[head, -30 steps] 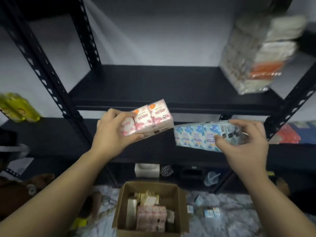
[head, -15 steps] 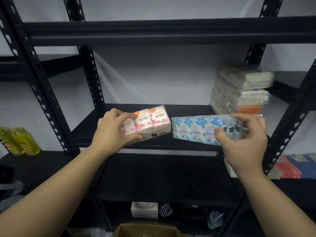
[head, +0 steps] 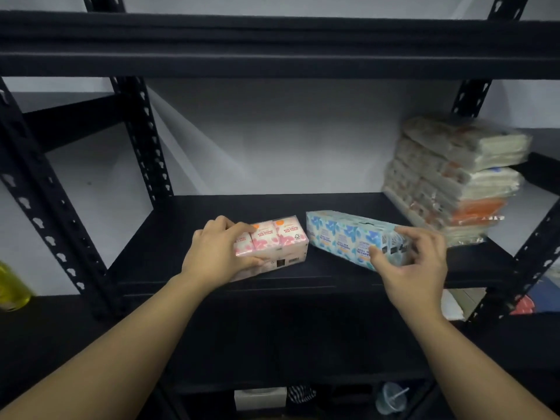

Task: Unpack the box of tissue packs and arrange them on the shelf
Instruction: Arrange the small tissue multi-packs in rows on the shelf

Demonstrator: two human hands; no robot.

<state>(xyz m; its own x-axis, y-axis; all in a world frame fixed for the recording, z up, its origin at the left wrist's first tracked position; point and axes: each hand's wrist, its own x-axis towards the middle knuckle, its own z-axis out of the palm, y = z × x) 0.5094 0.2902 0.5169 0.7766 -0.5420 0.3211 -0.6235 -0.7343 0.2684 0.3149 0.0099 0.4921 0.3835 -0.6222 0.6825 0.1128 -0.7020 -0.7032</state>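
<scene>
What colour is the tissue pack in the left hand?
The tissue pack in the left hand is white with pink blotches; the head view shows it.
</scene>
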